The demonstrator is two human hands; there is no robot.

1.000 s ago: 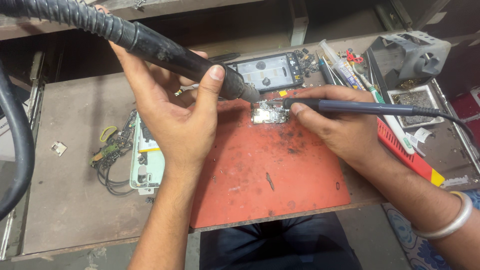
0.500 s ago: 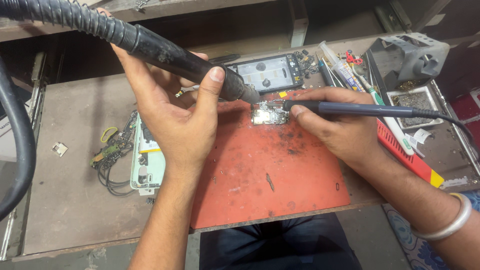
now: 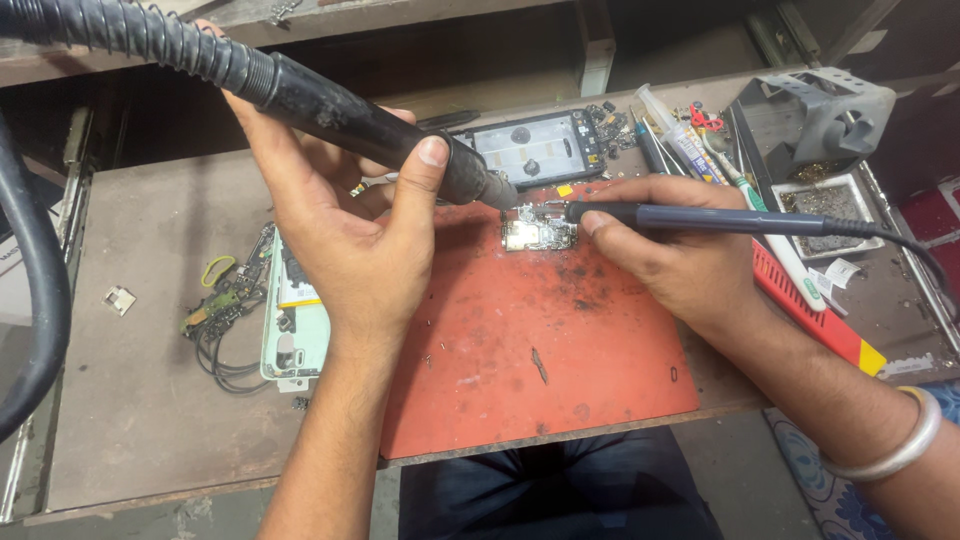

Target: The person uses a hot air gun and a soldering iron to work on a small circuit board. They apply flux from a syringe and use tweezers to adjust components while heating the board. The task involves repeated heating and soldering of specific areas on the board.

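My left hand (image 3: 350, 230) is wrapped around the black hot-air wand (image 3: 370, 125), thumb pressed on its barrel, nozzle aimed down just past my fingertips. My right hand (image 3: 680, 255) pinches the blue soldering pen (image 3: 720, 220) like a pencil, its tip reaching leftward off my fingers. Between the two tips sits the small circuit board (image 3: 540, 235), lying flat on the red work mat (image 3: 540, 370), right in front of both hands. I judge that board light, stiff and thin, and fragile: tiny parts on top, probably hot. It would slide easily on the mat, so I would take it by its bare edges only, never across the face. To the outside of my left wrist lies an opened phone body (image 3: 290, 320) with loose wires.
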